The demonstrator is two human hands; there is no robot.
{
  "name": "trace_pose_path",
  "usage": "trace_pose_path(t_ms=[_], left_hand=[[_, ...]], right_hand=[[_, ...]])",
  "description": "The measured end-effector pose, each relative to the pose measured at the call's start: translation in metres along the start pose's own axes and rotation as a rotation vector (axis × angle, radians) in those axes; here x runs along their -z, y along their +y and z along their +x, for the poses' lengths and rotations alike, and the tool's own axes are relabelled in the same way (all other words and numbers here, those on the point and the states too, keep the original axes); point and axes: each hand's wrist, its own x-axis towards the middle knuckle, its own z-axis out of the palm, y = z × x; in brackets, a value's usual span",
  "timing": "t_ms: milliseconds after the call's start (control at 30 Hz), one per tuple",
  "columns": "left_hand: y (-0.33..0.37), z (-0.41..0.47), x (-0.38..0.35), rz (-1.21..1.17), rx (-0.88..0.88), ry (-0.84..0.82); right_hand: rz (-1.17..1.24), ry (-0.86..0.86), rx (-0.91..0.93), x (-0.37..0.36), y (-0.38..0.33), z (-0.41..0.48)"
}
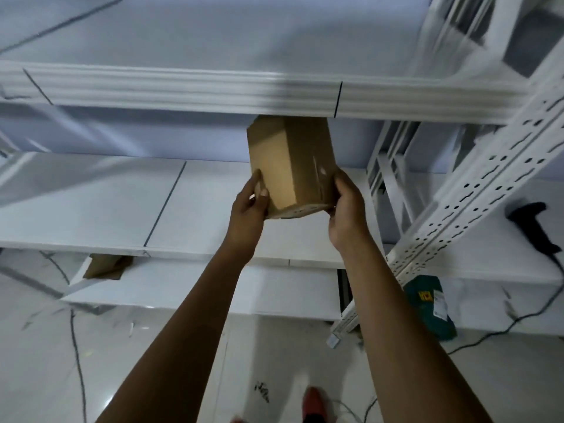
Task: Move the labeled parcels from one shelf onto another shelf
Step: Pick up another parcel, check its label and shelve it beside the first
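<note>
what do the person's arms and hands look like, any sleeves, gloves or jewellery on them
Both forearms are bare right down to the bottom edge of the picture, so no sleeves show. The left hand and the right hand have no gloves, and no rings, watch or wristbands are visible.

Head camera looks down, near white shelves (213, 209).

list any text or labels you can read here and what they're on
Teal parcel on the lower right shelf: yellow letters, too blurred to read for certain.
White label on that teal parcel: print too small to read.
Cardboard box held between the left hand and right hand: a strip of print along its lower edge, too blurred to read.
No other text shows.
</note>
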Motion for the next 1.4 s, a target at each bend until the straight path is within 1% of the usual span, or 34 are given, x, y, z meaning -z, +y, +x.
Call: trace_pose_path(t_ms=[100,200,267,367,433,567,633,733,800,900,933,967,1033,1100,1133,1233,1400], left_hand=[[0.0,-0.004,0.009,0.115,0.096,0.056],[0.012,-0.015,0.017,-0.039,0.157,-0.079],[0.016,-0.016,0.019,-0.063,0.144,-0.139],[0.013,-0.012,0.02,-0.103,0.109,-0.091],[0.014,-0.011,0.021,-0.12,0.1,-0.059],[0.01,-0.012,0.029,-0.074,0.088,-0.041],[0.006,-0.013,0.034,-0.078,0.083,-0.031],[0.004,-0.014,0.039,-0.148,0.091,-0.002],[0.002,-0.016,0.043,-0.233,0.123,-0.001],[-0.002,-0.017,0.056,-0.331,0.134,-0.035],[-0.003,-0.017,0.06,-0.347,0.13,-0.063],[-0.003,-0.018,0.066,-0.361,0.12,-0.1],[-0.003,-0.019,0.077,-0.397,0.086,-0.188],[-0.001,-0.02,0.085,-0.414,0.08,-0.263],[0.0,-0.02,0.087,-0.414,0.084,-0.288],[0.003,-0.018,0.087,-0.381,0.103,-0.309],[0.005,-0.017,0.082,-0.279,0.03,-0.313]], right_hand=[[-0.168,-0.075,0.065,-0.022,0.01,-0.013],[-0.326,-0.079,0.172,-0.036,0.02,-0.02],[-0.411,-0.091,0.273,-0.043,0.025,-0.027],[-0.487,-0.102,0.383,-0.054,0.03,-0.039],[-0.511,-0.121,0.392,-0.06,0.032,-0.045],[-0.525,-0.171,0.363,-0.066,0.03,-0.055],[-0.602,-0.187,0.344,-0.064,0.024,-0.057],[-0.711,-0.229,0.378,-0.061,0.016,-0.059],[-0.688,-0.214,0.376,-0.061,0.014,-0.06],[-0.688,-0.041,0.392,-0.057,0.014,-0.056],[-0.666,0.003,0.365,-0.053,0.011,-0.053],[-0.603,0.019,0.297,-0.049,0.007,-0.051],[-0.416,-0.05,0.136,-0.04,0.0,-0.047],[-0.267,-0.206,-0.004,-0.032,-0.004,-0.046],[-0.22,-0.261,-0.04,-0.03,-0.004,-0.046],[-0.144,-0.295,-0.066,-0.028,0.002,-0.044],[-0.108,-0.305,-0.051,-0.027,0.006,-0.043]])
